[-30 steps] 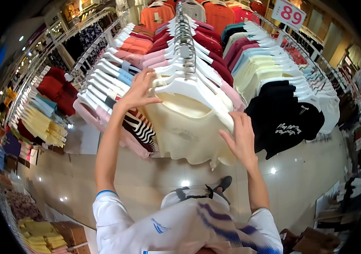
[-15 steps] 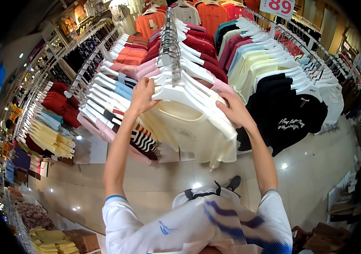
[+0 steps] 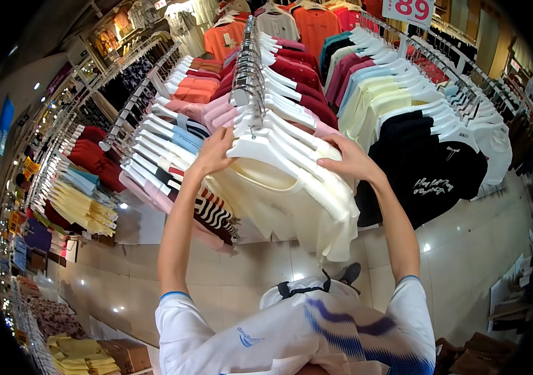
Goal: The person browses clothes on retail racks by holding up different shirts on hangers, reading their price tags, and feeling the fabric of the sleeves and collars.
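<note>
Here, a long silver metal rail (image 3: 247, 70) of hung garments runs from near centre to far. Black fabric shirts (image 3: 391, 187), the nearest bearing white script, hang right of it. Cream fabric shirts (image 3: 279, 206) hang at its near end, before you, the front one on a curved white hanger (image 3: 256, 149). Your right hand (image 3: 354, 161) spans their right shoulders, thumb apart from fingers; grip cannot be told. Your left hand (image 3: 216, 154) is closed around the hanger's left end.

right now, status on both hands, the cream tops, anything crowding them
Left hand at front white hanger's left end. Right hand by its neighbours' right shoulders. Cream tops hanging. Pink tops crowd close behind.
</note>
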`<state>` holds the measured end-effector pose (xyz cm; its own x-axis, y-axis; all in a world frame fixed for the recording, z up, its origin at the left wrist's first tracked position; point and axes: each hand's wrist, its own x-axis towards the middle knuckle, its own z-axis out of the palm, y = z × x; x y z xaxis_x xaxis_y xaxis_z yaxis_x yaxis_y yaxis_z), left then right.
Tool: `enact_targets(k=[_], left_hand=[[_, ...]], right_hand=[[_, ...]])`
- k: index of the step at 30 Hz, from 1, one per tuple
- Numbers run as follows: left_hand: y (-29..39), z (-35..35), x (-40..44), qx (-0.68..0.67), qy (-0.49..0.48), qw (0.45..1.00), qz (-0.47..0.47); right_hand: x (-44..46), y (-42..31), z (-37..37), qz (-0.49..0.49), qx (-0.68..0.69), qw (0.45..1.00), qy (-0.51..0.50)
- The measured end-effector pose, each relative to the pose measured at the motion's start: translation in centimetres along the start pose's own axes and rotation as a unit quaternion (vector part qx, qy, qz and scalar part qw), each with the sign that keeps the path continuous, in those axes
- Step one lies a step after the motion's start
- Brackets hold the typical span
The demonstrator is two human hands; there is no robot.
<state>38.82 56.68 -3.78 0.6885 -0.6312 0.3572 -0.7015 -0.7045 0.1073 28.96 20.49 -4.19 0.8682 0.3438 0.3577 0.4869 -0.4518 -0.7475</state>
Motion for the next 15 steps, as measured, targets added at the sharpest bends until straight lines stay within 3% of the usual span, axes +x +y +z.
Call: enact_targets(k=[4,7,10,13,15], left_hand=[[-0.5,0.1,0.0,-0.045,-0.021,0.999,-0.003],[-1.0,0.6,0.2,-0.086,-0.035,0.996,0.009],[-0.6,1.0,0.3,-0.067,0.015,0.996,0.053],[0.5,1.4,0.3,-0.086,0.046,0.995,0.012],[1.1,1.7,0.5,-0.040,0.117,0.992,-0.021]], right_hand=[[-0.4,-1.5,-0.1,-0.038,-0.128,0.988,0.076],[-0.6,-1.8,-0.5,-0.037,-0.135,0.987,0.073],[-0.4,-1.2,-0.8,-0.044,-0.127,0.988,0.072],[-0.2,-0.9,-0.7,-0.060,-0.124,0.987,0.082],[-0.1,-0.7,-0.7,-0.054,-0.125,0.988,0.069]])
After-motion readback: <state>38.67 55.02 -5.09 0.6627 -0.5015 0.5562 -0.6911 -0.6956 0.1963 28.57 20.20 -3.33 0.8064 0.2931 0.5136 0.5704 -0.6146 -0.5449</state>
